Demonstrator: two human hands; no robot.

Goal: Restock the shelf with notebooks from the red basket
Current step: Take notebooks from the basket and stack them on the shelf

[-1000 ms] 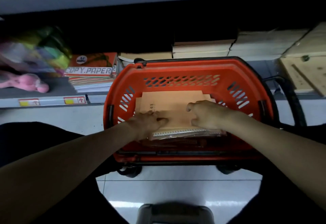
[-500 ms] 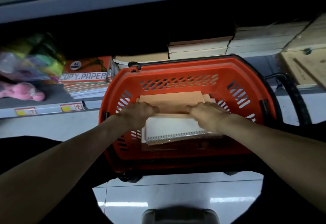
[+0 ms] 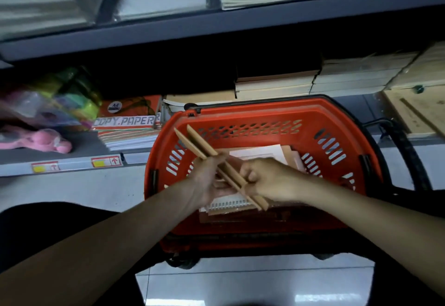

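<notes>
- Holding two thin brown notebooks [image 3: 200, 144] on their edges, both hands have them in the air just above the red basket [image 3: 265, 111]. The covers look like plain flat card, and the pair slants from upper left to lower right.
- The left hand [image 3: 208, 183] has its fingers curled round the middle of the notebooks.
- The right hand [image 3: 271, 180] has its fingers closed round the lower end of them.
- The basket is shiny plastic with rounded corners and rows of slanted slots in its walls. A black handle [image 3: 405, 144] curves along its right side.
- Inside the basket lie more flat books. One is a spiral notebook [image 3: 228, 205] with a white ribbed spine, and there is a white sheet [image 3: 261, 153] near the back.
- The basket stands in front of the shelf [image 3: 72, 165], which is grey metal with a pale front strip and small price tags.
- On the shelf sit stacks of brown notebooks [image 3: 277, 84], a pack of copy paper [image 3: 125, 120] with red stripes and a fuzzy pink soft toy [image 3: 36, 140].
- The floor [image 3: 240, 281] is smooth, shiny tile.
</notes>
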